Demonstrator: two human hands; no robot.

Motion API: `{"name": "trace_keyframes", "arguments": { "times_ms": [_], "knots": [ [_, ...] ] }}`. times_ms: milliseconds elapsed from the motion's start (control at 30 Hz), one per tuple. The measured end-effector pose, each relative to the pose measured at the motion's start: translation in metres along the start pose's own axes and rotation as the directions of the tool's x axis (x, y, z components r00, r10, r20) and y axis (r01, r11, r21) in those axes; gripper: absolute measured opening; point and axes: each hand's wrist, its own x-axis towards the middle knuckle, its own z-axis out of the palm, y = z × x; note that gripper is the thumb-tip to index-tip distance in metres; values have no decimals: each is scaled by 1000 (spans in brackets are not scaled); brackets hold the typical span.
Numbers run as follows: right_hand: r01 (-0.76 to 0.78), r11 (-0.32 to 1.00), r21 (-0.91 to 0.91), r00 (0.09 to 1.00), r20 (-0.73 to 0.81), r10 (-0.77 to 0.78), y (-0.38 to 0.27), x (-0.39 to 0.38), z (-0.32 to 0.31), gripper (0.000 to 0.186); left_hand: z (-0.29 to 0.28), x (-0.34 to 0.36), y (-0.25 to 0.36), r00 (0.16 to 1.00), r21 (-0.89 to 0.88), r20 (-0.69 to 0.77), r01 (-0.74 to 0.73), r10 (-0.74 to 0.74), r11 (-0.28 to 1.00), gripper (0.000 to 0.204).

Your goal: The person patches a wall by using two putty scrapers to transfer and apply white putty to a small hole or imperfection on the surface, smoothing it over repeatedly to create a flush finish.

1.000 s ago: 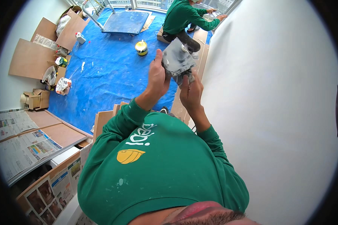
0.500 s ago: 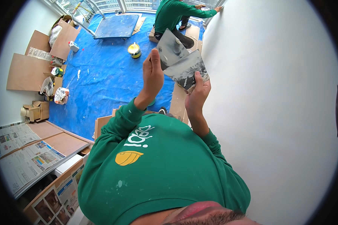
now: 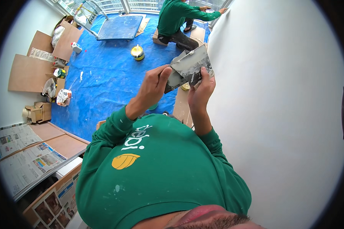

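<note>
In front of my chest, my left hand is closed around a flat grey putty knife streaked with filler. My right hand grips a second wide putty knife, its thumb pressed on the dark, filler-smeared face. The right knife's blade lies across the left one and covers much of it; they seem to touch. White filler shows along the right blade's upper edge. Both handles are hidden by my fingers.
A smooth white wall rises close on my right. Ahead, a co-worker in green crouches by the window, one hand at the wall. On the blue floor sheet stand a yellow-topped bucket and a platform trolley. Boards lean left.
My left hand has turned and come lower, bringing its putty knife down behind the right one. The right blade has tilted upward. The co-worker stays at the wall.
</note>
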Motion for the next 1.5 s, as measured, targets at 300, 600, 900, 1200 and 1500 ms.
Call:
{"name": "trace_keyframes", "arguments": {
  "times_ms": [300, 600, 900, 1200, 1500],
  "knots": [
    [511, 797, -324, 857, 111, -504, 13, 43, 10, 26, -48, 32, -44, 857, -809, 144, 390, -495, 440, 51],
    [955, -110, -274, 236, 933, -272, 136, 92, 50, 40, -130, 113, -168, 803, -823, 388, 523, -453, 221, 51],
    [669, -453, -590, 534, 805, -260, 237, 178, 33, 44, -188, 187, -280, 752, -720, 463, 628, -469, 294, 43],
    [413, -524, -745, 805, 568, -172, 244, 171, 25, 48, -117, 260, -336, 836, -374, 446, 499, -319, 782, 46],
    [204, -155, -967, 952, 233, -200, 287, 306, -163, 41, 12, 216, -450, 618, 224, 570, 516, -541, 826, 49]
  ]
}}
